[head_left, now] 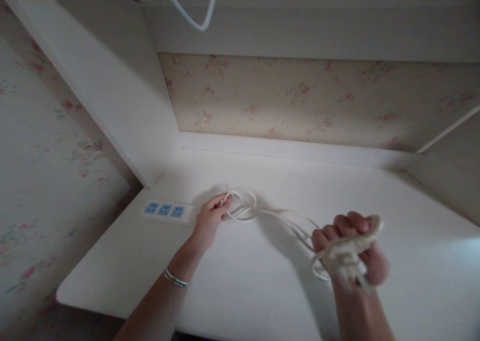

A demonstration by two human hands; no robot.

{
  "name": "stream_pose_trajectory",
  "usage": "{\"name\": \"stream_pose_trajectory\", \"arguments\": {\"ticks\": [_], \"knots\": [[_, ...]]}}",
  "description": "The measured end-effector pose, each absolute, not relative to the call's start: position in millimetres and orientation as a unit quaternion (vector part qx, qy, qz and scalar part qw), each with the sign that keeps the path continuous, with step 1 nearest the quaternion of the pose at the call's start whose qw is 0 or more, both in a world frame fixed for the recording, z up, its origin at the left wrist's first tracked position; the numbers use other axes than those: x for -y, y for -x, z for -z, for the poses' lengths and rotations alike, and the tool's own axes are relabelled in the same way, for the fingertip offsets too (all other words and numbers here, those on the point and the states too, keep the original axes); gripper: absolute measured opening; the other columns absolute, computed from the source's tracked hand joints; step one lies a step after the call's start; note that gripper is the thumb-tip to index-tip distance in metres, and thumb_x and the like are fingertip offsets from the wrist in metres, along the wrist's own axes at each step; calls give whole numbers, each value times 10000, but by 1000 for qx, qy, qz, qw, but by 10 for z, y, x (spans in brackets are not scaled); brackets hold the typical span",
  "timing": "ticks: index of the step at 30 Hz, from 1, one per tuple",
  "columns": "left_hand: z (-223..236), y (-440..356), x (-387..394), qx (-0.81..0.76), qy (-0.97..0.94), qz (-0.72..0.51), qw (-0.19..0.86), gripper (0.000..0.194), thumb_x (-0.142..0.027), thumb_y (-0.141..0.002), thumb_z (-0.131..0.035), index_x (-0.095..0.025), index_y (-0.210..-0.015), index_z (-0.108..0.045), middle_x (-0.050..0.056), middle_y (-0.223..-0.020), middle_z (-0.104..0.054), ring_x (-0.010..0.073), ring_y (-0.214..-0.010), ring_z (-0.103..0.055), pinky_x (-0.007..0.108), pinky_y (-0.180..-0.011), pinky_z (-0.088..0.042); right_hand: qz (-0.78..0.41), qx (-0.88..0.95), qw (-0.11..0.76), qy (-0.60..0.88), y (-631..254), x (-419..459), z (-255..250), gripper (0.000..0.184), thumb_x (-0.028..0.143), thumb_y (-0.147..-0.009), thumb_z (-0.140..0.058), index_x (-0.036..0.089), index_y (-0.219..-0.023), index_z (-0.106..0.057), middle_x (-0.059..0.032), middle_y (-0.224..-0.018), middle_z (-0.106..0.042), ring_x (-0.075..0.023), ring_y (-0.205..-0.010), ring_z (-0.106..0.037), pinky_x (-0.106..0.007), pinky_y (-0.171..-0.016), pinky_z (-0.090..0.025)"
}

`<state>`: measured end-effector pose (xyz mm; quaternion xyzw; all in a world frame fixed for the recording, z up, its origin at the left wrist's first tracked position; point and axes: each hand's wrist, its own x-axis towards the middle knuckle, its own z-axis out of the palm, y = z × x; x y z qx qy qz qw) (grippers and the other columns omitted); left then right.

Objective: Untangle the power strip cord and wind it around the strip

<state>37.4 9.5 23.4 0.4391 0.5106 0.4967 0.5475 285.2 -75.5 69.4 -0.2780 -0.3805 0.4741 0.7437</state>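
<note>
A white power cord [277, 212] stretches in loose loops between my two hands, a little above the white desk. My left hand [212, 218] is closed on the looped end, with thumb and fingers pinching the strands. Just left of it lies a white power strip [186, 213] with several blue sockets. My right hand [350, 246] is raised on the right side, its fingers wrapped round the bunched cord. A pale plug-like end hangs at that wrist, blurred, so its exact shape is unclear.
The white desktop [240, 271] has a rounded front left corner. A white side panel [123, 96] rises at the left, and floral wallpaper [292, 96] covers the back wall. A white bent cable [202, 26] hangs from above.
</note>
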Motion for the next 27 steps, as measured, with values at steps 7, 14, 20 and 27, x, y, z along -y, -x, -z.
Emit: {"name": "stream_pose_trajectory", "arguments": {"ticks": [7, 14, 20, 27], "knots": [[-216, -366, -111, -427, -413, -537, 599, 73, -212, -667, -657, -156, -710, -671, 6, -717, -649, 124, -734, -590, 245, -727, -472, -450, 212, 838, 224, -3176, 571, -721, 185, 306, -939, -473, 205, -787, -498, 85, -592, -194, -74, -445, -131, -181, -420, -264], [-340, -400, -58, -353, -355, -545, 673, 92, -185, -678, -640, -160, -767, -643, 18, -749, -680, 155, -786, -647, 313, -807, -497, -472, 159, 806, 319, -3150, 352, -460, 227, 342, -817, -654, 214, -803, -467, 101, -591, -301, -57, -466, -305, -180, -458, -326], [-417, -375, 18, -337, -312, -493, 739, 182, -214, -756, -557, -212, -935, -588, 46, -1073, -665, 226, -920, -663, 394, -722, -554, -429, 196, 780, 412, -3045, 259, -314, 277, 399, -774, -674, 215, -886, -500, 93, -636, -435, -53, -490, -402, -189, -474, -377], [-486, -338, 67, -257, -282, -457, 804, 181, -276, -866, -475, -272, -1019, -570, 11, -1272, -562, 239, -975, -632, 386, -616, -571, -389, 201, 747, 501, -3043, 204, -204, 311, 421, -751, -652, 211, -947, -531, 80, -669, -515, -58, -485, -467, -192, -469, -418]]}}
